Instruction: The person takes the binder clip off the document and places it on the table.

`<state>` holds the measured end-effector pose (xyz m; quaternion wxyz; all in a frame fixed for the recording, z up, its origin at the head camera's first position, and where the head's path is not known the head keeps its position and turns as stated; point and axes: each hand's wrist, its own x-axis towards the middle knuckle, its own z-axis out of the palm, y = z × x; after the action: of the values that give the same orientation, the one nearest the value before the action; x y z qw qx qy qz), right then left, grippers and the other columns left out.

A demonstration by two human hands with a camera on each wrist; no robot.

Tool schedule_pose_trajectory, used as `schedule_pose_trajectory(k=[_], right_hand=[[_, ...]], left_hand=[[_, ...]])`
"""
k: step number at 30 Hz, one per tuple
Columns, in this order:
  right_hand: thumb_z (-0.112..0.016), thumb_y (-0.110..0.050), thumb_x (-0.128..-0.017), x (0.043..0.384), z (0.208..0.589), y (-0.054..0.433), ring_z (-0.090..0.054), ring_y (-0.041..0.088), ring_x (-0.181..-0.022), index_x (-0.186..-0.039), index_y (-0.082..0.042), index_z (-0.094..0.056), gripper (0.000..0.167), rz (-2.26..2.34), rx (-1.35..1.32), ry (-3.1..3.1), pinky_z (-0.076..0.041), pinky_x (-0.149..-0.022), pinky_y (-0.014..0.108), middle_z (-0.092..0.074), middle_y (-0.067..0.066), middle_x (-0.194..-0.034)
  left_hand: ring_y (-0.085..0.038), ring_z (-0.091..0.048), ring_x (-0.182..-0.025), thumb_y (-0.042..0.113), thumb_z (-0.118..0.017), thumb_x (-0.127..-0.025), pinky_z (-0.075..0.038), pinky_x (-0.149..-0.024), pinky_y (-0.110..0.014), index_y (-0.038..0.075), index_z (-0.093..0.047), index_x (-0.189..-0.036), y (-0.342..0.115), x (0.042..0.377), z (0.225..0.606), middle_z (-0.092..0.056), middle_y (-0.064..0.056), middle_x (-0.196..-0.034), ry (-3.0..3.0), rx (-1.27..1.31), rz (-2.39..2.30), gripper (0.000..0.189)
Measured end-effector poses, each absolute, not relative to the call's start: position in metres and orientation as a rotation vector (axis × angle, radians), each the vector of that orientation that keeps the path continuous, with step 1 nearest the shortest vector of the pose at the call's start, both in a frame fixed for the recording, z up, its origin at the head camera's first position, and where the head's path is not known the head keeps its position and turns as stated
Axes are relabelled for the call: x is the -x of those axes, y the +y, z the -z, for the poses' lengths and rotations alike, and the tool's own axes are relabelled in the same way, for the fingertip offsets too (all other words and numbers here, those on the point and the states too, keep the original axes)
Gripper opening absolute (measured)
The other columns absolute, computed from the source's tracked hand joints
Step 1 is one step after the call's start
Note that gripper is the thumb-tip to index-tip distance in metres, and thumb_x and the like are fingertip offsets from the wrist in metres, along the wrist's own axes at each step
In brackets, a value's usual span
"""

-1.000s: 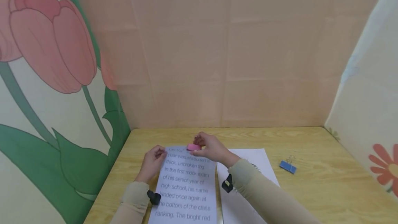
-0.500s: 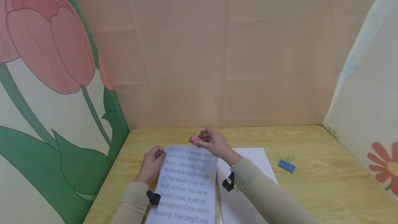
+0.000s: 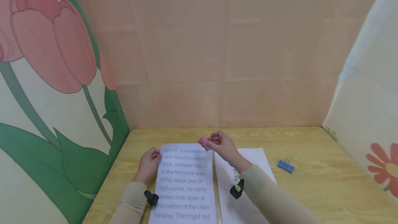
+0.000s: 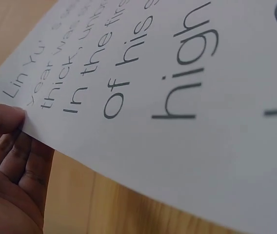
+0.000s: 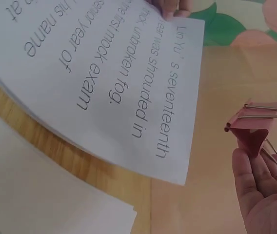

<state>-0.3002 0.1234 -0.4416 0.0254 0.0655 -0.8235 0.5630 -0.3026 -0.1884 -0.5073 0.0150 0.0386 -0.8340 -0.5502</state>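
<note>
In the head view my left hand [image 3: 148, 164] pinches the upper left edge of the large-print pages [image 3: 184, 182]. The left wrist view shows the thumb on top of the paper [image 4: 177, 161] and curled fingers beneath the corner. My right hand [image 3: 226, 149] holds a pink binder clip [image 3: 203, 142] near the pages' upper right corner. Seen from the right wrist, this binder clip [image 5: 250, 124] is apart from the paper's top edge, with its wire handles pointing toward the right hand [image 5: 270, 200]. The pages are raised off the table at their top end.
Right of the printed pages lies another stack of white paper [image 3: 259, 158] with a drawing, partly hidden under the right forearm. A blue binder clip [image 3: 286, 166] lies farther right on the wooden table [image 3: 311, 196]. A pinkish curtain-like sheet [image 3: 186, 61] hangs behind the table.
The pink binder clip has moved with my right hand from over the pages' top edge up and then rightward. The pages have shifted slightly left; my left hand keeps its grip.
</note>
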Motion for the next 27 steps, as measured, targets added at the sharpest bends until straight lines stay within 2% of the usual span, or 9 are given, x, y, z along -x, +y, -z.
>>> schedule_pose_trajectory(k=[4,16,27], right_hand=[[-0.078,-0.027,-0.093,0.296,0.446,0.131,-0.068,0.030,-0.108,-0.122,0.000,-0.061,0.043,-1.707,-0.168,-2.581,-0.054,-0.095,0.047,-0.069,0.012,-0.113],[-0.078,-0.032,-0.093,0.290,0.458,0.149,-0.067,0.030,-0.112,-0.128,0.001,-0.058,0.052,-1.741,-0.093,-2.612,-0.051,-0.099,0.051,-0.068,0.013,-0.117],[-0.076,-0.029,-0.095,0.289,0.463,0.157,-0.067,0.027,-0.106,-0.125,-0.001,-0.058,0.045,-1.805,0.000,-2.589,-0.052,-0.097,0.048,-0.068,0.013,-0.116]], left_hand=[[-0.022,-0.064,-0.084,0.006,-0.056,-0.104,-0.052,-0.075,-0.035,0.004,-0.064,-0.109,-0.191,0.304,0.509,-0.071,-0.008,-0.096,-2.592,-0.124,1.716,0.009],[-0.023,-0.064,-0.085,0.007,-0.055,-0.104,-0.052,-0.074,-0.035,0.005,-0.064,-0.109,-0.191,0.306,0.509,-0.070,-0.009,-0.097,-2.610,-0.173,1.724,0.010],[-0.022,-0.064,-0.087,0.008,-0.055,-0.105,-0.052,-0.077,-0.036,0.005,-0.063,-0.111,-0.188,0.304,0.506,-0.070,-0.009,-0.098,-2.622,-0.181,1.736,0.011]])
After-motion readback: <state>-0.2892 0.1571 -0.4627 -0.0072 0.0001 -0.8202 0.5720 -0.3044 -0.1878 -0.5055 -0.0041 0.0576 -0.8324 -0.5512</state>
